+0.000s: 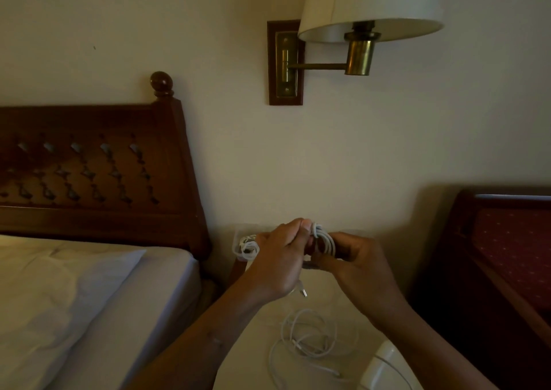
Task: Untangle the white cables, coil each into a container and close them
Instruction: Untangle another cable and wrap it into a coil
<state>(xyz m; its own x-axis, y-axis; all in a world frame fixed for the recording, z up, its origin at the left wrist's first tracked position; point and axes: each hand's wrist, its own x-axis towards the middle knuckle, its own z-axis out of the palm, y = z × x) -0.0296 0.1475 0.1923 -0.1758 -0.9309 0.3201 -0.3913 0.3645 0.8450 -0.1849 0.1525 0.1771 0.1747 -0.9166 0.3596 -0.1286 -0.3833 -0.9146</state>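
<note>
Both hands are raised over the small bedside table [256, 345]. My left hand [280, 258] pinches a coiled bundle of white cable [323, 240] at its top, and a plug end [302, 291] hangs below that hand. My right hand [354, 258] grips the same coil from the right side. A clear container [241, 240] at the back of the table holds another coiled white cable [249, 245]. More loose white cable [310, 339] lies in loops on the table near me.
A bed [74, 300] with a carved wooden headboard [89, 175] is at left. A wall lamp [357, 32] hangs above. A dark wooden chair with red upholstery [507, 255] stands at right. A white rounded object [384, 366] sits at the table's near right.
</note>
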